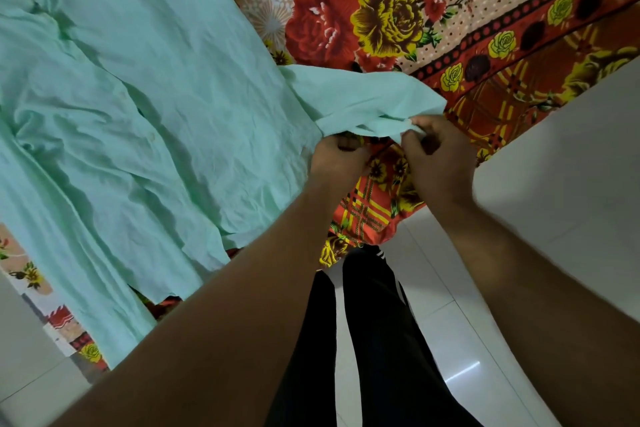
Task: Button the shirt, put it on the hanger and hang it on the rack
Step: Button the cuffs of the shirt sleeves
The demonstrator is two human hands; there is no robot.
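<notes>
Mint-green shirt [138, 97] lay spread on floral bedsheet [485, 45]. I logged left hand [337, 159] and right hand [438, 156], 2 grips, each pinching the sleeve [363, 100] end. Fabric judged light, limp, easily creased; I would hold at seams.

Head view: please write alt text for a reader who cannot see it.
The left hand and right hand pinch the end of a sleeve of a pale green shirt spread on a flowered bedsheet. Black trousers and a white tiled floor show below.
</notes>
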